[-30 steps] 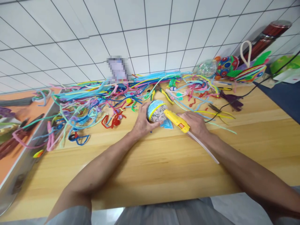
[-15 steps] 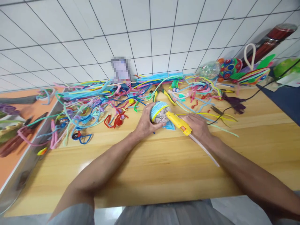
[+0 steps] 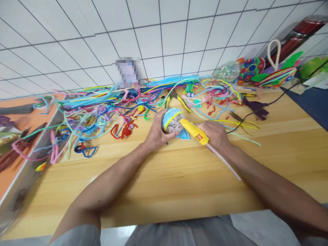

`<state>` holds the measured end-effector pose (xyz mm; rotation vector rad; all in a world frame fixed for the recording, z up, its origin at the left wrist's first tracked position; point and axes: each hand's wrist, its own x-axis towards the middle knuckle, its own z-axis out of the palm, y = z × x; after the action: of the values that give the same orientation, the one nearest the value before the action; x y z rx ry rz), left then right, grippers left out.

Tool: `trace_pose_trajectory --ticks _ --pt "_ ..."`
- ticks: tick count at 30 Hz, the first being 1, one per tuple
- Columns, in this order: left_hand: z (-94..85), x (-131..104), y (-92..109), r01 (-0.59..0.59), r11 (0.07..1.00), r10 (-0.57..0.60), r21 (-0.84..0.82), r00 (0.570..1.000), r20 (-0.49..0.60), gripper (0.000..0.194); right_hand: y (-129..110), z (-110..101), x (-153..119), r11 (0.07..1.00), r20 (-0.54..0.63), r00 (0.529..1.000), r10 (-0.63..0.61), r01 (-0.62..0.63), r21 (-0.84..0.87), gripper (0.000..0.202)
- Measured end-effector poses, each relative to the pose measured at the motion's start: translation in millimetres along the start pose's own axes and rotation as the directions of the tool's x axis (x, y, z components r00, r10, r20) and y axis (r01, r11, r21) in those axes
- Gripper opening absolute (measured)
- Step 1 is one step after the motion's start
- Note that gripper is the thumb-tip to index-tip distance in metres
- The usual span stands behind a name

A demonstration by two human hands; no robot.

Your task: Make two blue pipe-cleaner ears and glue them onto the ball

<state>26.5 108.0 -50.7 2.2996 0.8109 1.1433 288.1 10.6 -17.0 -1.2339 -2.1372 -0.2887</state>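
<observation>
My left hand (image 3: 155, 132) is wrapped round the left side of a ball (image 3: 174, 123), near the middle of the wooden table (image 3: 159, 177). Light blue strands and one yellow band cover the ball's upper left; its lower right is a mottled grey. In my right hand (image 3: 216, 134) is a yellow glue gun (image 3: 193, 131), its nozzle at the ball's bare side. A clear glue stick (image 3: 225, 164) sticks out of the gun's back. Under the ball, a light blue piece (image 3: 183, 134) shows partly.
Tangled coloured pipe cleaners (image 3: 94, 112) lie along the wall. Pliers (image 3: 176, 99) with yellow handles rest behind the ball, others (image 3: 242, 120) to the right. A black cord (image 3: 271, 106) runs to the right. Colourful ornaments (image 3: 252, 70) and a red flask (image 3: 297, 39) stand back right.
The view has shifted slightly. My hands still hold the ball and the glue gun, with the nozzle staying at the grey side; the ball looks slightly turned.
</observation>
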Motion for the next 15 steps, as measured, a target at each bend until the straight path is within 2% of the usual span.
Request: trace_pose_trajectory --ticks 7,11,15 --pt "-2.2 1 2 0.05 0.998 -0.05 -0.024 0.999 0.008 0.098 2 4 -3 0.999 0.017 0.999 0.041 -0.041 0.013 0.02" --pt "0.1 -1 1 0.1 0.993 -0.1 -0.066 0.995 -0.005 0.102 4 8 -6 0.997 -0.058 0.995 0.08 -0.079 0.013 0.02" --pt "3.2 -1 -6 0.103 0.99 -0.109 -0.097 0.993 -0.05 0.108 10 11 -9 0.983 -0.106 0.978 0.178 -0.171 0.072 0.018"
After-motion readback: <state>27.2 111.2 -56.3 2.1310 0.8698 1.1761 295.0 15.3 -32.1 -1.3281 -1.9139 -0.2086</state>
